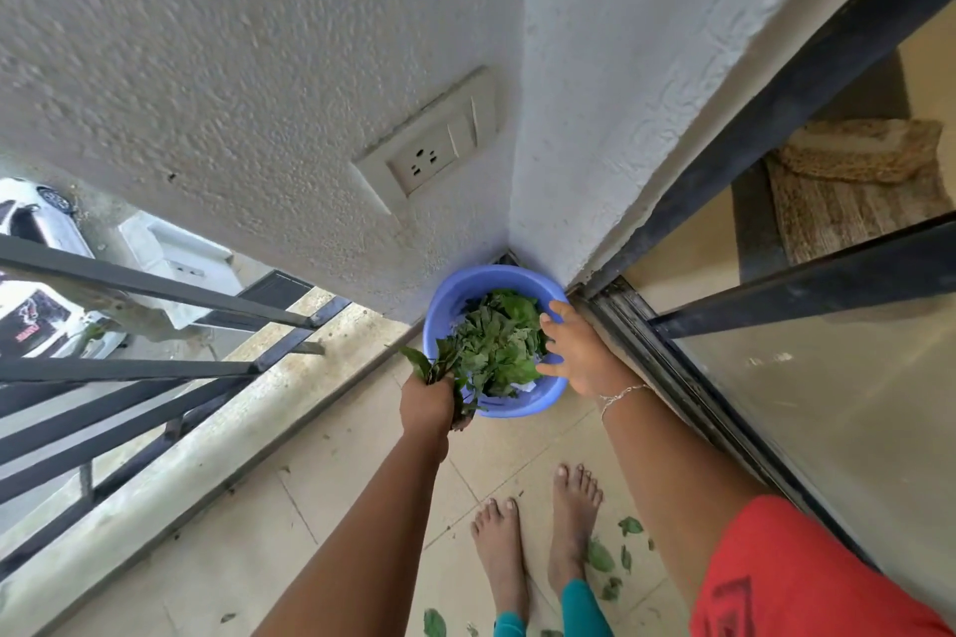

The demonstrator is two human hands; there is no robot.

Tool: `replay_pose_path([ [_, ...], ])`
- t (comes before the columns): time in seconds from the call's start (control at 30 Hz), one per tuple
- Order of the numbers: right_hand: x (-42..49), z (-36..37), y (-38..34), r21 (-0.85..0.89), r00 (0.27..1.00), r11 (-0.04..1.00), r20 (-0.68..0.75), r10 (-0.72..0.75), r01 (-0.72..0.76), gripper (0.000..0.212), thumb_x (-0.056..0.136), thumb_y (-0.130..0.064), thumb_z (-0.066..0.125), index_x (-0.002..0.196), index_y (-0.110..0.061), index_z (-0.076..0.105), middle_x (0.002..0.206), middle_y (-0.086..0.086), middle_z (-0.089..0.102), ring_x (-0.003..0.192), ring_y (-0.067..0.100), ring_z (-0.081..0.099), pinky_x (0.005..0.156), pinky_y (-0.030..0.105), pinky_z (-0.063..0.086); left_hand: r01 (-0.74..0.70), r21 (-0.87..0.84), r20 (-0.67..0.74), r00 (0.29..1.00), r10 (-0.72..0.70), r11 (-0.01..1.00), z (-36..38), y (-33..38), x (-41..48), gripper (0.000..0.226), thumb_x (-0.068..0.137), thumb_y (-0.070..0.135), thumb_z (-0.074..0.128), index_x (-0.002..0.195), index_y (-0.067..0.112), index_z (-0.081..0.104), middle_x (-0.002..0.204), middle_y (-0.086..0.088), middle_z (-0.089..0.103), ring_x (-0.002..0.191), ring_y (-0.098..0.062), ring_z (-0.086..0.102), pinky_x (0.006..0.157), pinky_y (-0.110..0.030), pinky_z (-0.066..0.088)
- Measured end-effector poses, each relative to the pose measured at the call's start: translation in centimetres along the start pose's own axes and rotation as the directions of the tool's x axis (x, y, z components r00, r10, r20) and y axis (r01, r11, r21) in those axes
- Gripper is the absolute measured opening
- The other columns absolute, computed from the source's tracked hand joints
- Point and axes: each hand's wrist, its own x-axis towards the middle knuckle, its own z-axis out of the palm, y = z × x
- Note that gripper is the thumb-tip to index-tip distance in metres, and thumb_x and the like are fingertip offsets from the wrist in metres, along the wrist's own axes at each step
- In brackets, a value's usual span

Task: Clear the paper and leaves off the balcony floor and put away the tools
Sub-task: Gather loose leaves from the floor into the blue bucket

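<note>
A blue plastic tub [538, 401] stands in the balcony corner, filled with green leaves [496, 341] and a scrap of white paper [522, 386]. My left hand [427, 404] grips a bunch of leaves [439, 362] at the tub's near-left rim. My right hand [577, 352] lies with spread fingers on the right side of the tub, touching its rim and the leaves. Loose leaves [600, 556] lie on the tiled floor by my bare feet [533, 533].
A textured wall with a socket plate [429, 145] rises behind the tub. A dark metal railing [155, 367] and concrete kerb [207, 455] run along the left. A sliding glass door with its track [698, 404] is on the right, and a woven mat [853, 186] lies inside.
</note>
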Motion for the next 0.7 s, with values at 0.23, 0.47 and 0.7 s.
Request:
replay_pose_path([
  [0.23,-0.5,-1.5,1.4,0.11,0.999,0.994,-0.042,-0.01,0.015,0.043,0.101,-0.014,0.036,0.143,-0.016,0.028,0.126,0.006,0.04,0.117,0.03,0.045,0.101,0.038,0.037,0.061,-0.059,0.139,0.989,-0.052,0.996,1.8,2.2,1.0,0.017,0.088,0.011,0.063,0.099,0.001,0.057,0.076,-0.014,0.06,0.061,-0.022,0.061,0.045,-0.024,0.054],
  [0.47,-2.5,-3.3,3.2,0.103,0.993,0.993,-0.107,-0.046,0.057,0.038,0.101,-0.014,0.038,0.138,-0.012,0.035,0.136,0.021,0.045,0.12,0.035,0.048,0.098,0.037,0.041,0.162,-0.075,0.329,0.935,-0.129,0.984,2.2,4.2,-1.5,0.048,0.093,0.04,0.052,0.133,0.015,0.044,0.119,-0.006,0.045,0.12,-0.03,0.045,0.086,-0.046,0.046],
  [0.7,-8.3,-6.4,4.2,-0.316,0.945,0.926,-0.183,-0.272,0.206,0.032,0.096,-0.008,0.045,0.128,-0.004,0.048,0.132,0.019,0.05,0.121,0.026,0.049,0.102,0.035,0.036,-0.424,0.526,0.311,0.903,0.297,0.737,0.3,3.1,-3.7,0.07,0.093,0.041,0.052,0.147,0.007,0.023,0.152,-0.012,0.029,0.139,-0.026,0.028,0.109,-0.038,0.026],
])
